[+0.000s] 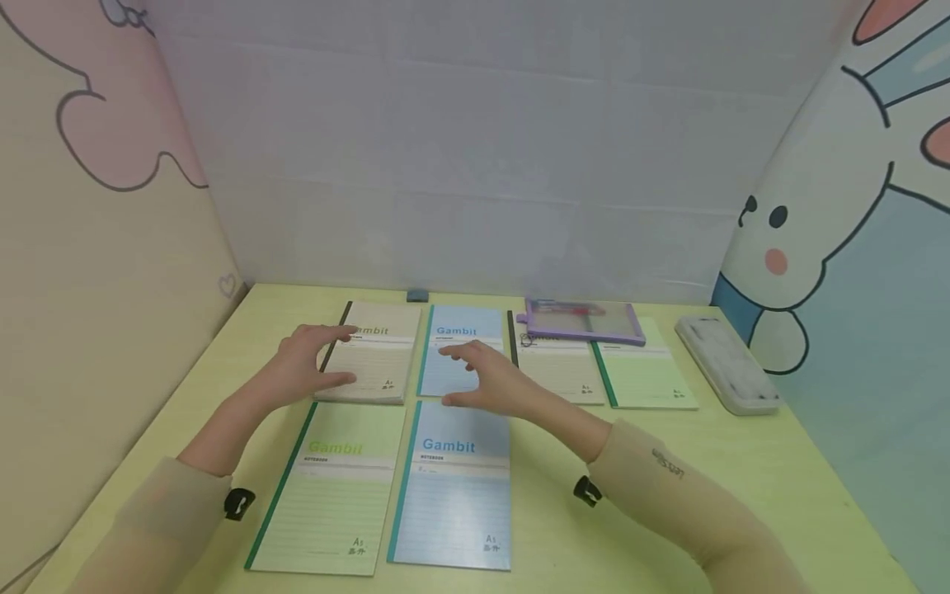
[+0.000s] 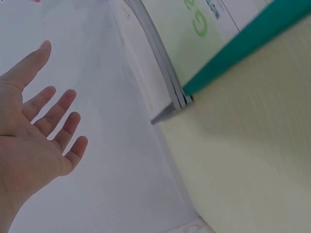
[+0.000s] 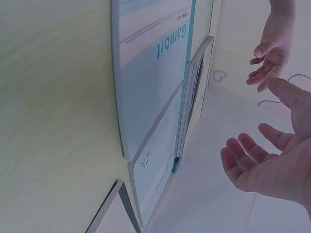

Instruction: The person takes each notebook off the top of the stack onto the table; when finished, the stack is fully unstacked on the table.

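My left hand (image 1: 300, 367) hovers over the left edge of a beige Gambit notebook (image 1: 374, 355) in the back row, its fingers spread and holding nothing. That notebook tops a small stack, whose layered edges show in the left wrist view. To the right, my right hand (image 1: 493, 381) is held with parted, slightly bent fingers above the back blue notebook (image 1: 466, 318), partly covering it. A green notebook (image 1: 330, 495) and another blue notebook (image 1: 451, 511) lie side by side in front. In the right wrist view, both palms face each other with air between them.
Farther right lie a beige notebook with a black spine (image 1: 560, 375) and a green notebook (image 1: 646, 375). A purple-edged mesh pouch (image 1: 586, 320) overlaps their tops. A pale case (image 1: 727, 365) rests near the right edge; a small dark block (image 1: 418, 295) sits by the back wall.
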Demonstrator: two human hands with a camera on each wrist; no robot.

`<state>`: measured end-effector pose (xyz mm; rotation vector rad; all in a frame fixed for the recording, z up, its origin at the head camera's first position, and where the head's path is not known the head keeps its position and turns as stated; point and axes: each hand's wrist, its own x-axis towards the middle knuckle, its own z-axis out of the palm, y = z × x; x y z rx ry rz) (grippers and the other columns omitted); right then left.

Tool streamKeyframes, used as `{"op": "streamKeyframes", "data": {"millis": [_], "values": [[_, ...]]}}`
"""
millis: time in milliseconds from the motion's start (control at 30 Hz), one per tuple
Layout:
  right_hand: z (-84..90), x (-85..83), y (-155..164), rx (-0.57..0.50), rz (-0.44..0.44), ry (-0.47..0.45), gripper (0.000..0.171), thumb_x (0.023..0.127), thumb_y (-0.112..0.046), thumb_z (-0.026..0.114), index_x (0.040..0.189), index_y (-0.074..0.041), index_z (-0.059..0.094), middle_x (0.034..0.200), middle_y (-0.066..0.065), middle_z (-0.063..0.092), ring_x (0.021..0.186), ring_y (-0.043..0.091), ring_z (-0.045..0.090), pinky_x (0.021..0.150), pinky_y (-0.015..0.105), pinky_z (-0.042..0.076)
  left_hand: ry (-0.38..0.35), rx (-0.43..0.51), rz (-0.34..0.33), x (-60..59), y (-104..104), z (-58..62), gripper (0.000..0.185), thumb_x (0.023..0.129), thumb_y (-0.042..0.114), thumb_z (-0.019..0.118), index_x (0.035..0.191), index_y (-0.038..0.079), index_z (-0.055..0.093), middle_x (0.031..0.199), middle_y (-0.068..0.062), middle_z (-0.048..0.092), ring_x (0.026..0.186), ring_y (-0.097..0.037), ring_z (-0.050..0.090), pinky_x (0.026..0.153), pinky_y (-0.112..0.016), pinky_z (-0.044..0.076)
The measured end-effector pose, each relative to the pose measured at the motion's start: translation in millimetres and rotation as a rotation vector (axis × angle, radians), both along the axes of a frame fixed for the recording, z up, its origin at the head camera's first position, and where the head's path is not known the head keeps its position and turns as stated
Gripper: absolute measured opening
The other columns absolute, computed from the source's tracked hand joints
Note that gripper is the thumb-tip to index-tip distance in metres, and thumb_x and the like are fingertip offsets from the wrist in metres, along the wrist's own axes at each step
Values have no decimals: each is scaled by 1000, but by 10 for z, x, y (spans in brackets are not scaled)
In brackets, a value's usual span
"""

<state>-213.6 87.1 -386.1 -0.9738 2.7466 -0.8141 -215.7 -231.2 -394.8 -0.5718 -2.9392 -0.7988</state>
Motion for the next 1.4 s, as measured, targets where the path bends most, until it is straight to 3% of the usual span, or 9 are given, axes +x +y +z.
{"op": "streamKeyframes", "data": {"millis": [200, 400, 600, 967, 1200, 1400], "values": [[-121, -258, -266, -27, -7, -12, 74, 81, -40, 73, 143, -16, 40, 145, 8, 41, 135, 26, 36, 109, 43, 32, -31, 44, 51, -210, -244, -175, 78, 81, 30, 75, 143, 3, 36, 142, -21, 41, 130, -46, 26, 97, -71, 17], [-329, -444, -479, -43, -31, -66, 80, 81, -40, 73, 146, -18, 34, 150, 6, 33, 140, 25, 28, 111, 43, 28, -71, 53, 81, -374, -427, -411, 89, 80, 34, 75, 148, 5, 27, 144, -21, 38, 132, -48, 22, 99, -71, 17], [-530, -562, -653, -14, -72, -144, 83, 81, -43, 72, 149, -21, 29, 155, 9, 24, 143, 27, 20, 113, 46, 24, -122, 49, 84, -513, -494, -545, 94, 77, 39, 77, 148, 4, 26, 146, -23, 34, 132, -50, 21, 98, -72, 17], [-702, -664, -833, 33, -82, -214, 86, 81, -47, 70, 150, -24, 25, 158, 9, 13, 145, 25, 12, 115, 43, 18, -253, -21, 89, -643, -524, -663, 111, 68, 53, 79, 148, 0, 23, 144, -31, 32, 131, -55, 18, 97, -73, 20], [-780, -722, -883, 132, -89, -162, 87, 80, -50, 70, 149, -21, 27, 157, 13, 13, 145, 27, 11, 116, 41, 18, -249, -56, 81, -680, -539, -699, 103, 69, 56, 77, 143, 0, 34, 146, -29, 30, 132, -53, 20, 101, -70, 21], [-769, -734, -873, 119, -69, -172, 83, 81, -47, 70, 148, -19, 31, 156, 16, 15, 145, 29, 11, 116, 42, 17, -252, -74, 87, -711, -558, -720, 102, 68, 56, 77, 143, 1, 35, 146, -30, 30, 132, -53, 20, 100, -71, 20]]}}
